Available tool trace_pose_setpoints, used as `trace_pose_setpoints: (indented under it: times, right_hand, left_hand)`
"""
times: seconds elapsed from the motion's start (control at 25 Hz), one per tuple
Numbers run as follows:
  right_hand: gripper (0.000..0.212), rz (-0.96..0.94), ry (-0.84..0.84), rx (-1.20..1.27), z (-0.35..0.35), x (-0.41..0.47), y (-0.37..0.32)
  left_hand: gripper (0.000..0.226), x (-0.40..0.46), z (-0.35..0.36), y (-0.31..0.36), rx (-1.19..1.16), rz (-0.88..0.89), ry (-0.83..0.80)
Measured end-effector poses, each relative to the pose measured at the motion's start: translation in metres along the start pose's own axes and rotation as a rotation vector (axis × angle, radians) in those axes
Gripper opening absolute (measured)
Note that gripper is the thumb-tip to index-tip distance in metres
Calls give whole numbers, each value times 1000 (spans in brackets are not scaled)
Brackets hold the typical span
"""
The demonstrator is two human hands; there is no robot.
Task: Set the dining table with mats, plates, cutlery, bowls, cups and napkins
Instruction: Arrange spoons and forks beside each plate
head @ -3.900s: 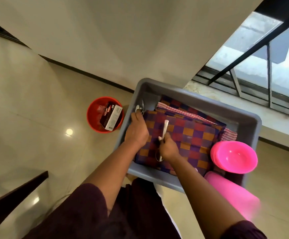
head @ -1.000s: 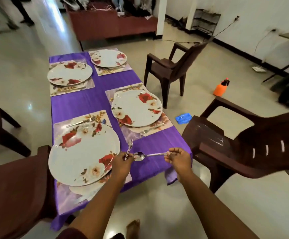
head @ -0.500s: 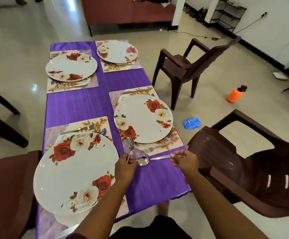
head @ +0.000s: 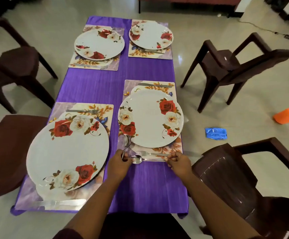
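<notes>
Spoon [head: 137, 159] in our right hand [head: 179, 162] lies low over the near edge of the right-hand mat [head: 174, 147], just this side of the fork [head: 148, 153] — our fingers pinch the tip of its handle. We judge it light, stiff and slick, so a pinch well down the handle gives the best control. Our left hand [head: 120, 163] grips more spoons [head: 127, 144], bowls pointing away. Four flowered plates, including the near right plate [head: 150, 118], sit on mats across the purple worktop [head: 95, 87] — all hold nothing, and we see no bowls, cups or napkins yet.
</notes>
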State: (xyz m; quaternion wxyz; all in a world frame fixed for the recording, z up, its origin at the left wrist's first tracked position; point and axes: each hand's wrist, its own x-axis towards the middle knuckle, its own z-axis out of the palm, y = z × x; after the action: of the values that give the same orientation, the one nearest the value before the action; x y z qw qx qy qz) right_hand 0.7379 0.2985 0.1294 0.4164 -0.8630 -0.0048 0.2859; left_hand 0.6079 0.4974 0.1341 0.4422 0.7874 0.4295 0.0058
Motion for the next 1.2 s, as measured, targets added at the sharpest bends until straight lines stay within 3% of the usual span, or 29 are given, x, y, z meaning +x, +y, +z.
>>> trace_pose_setpoints:
  times: [0.24, 0.56, 0.64, 1.2]
  right_hand:
    - [13, -27, -106, 39, -10, 9, 3]
    - [2, -143, -62, -55, -14, 7, 7]
    - [8, -154, -2, -113, -17, 8, 6]
    - [8, -126, 50, -154, -19, 29, 7]
  left_hand:
    - [22, -4, 11, 8, -99, -79, 49]
    - [29, 2, 29, 22, -294, -249, 182]
    - [29, 4, 32, 25, -339, -280, 222]
    - [29, 13, 40, 30, -380, -261, 210]
